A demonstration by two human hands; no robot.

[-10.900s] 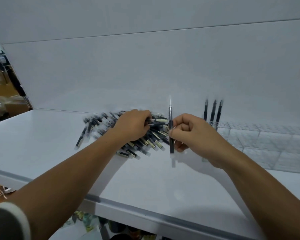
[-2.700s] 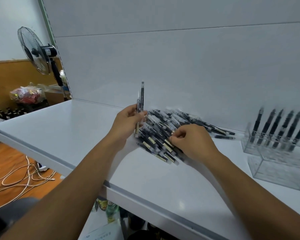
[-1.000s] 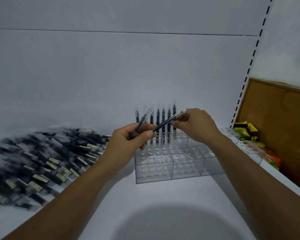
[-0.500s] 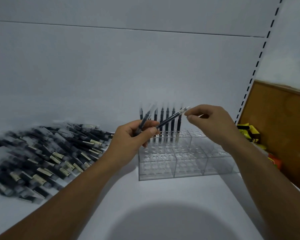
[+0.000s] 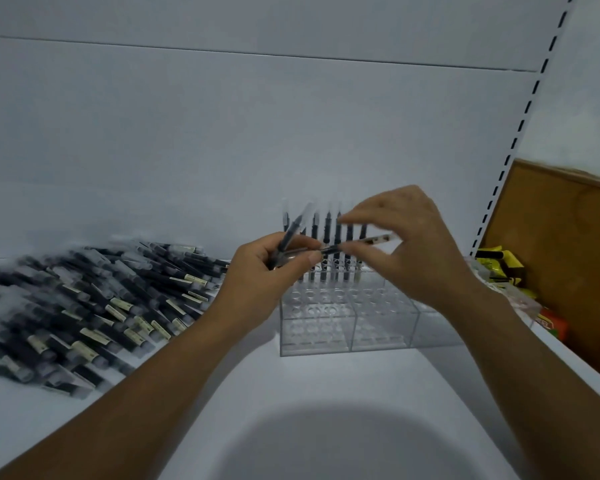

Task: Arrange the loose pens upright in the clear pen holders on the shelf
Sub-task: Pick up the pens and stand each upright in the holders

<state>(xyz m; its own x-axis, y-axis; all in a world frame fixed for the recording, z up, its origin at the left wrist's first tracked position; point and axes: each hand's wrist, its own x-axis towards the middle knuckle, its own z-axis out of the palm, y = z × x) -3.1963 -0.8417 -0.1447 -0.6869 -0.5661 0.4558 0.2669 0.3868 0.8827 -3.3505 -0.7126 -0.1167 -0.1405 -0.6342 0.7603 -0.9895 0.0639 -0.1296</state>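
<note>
Two pens are in my left hand (image 5: 267, 271), pinched between thumb and curled fingers just in front of the clear pen holders (image 5: 350, 327). One is a slanted pen (image 5: 293, 230) pointing up and away. The other is a level pen (image 5: 378, 239) lying almost flat, its clear end reaching to the right. My right hand (image 5: 409, 247) arches over that level pen, fingers spread above it and thumb beneath. The view is smeared there, so I cannot tell whether it pinches the barrel or only brackets it.

Behind both hands a row of standing pens (image 5: 327, 237), perhaps six or seven, fills part of the back line of holes. Every nearer hole I can make out is vacant. The pile of loose pens (image 5: 101, 299) lies on the shelf (image 5: 291, 427) to the left, near the holders but apart from them.

The handover looks to me like the biggest risk. If the left hand lets go before the right has a firm pinch, the level pen drops onto the holders and may knock the standing row askew. Easing the grip for one pen could also free the slanted one. The pen then needs swinging upright, because brought down tilted it would catch a hole's rim or a neighbour.
</note>
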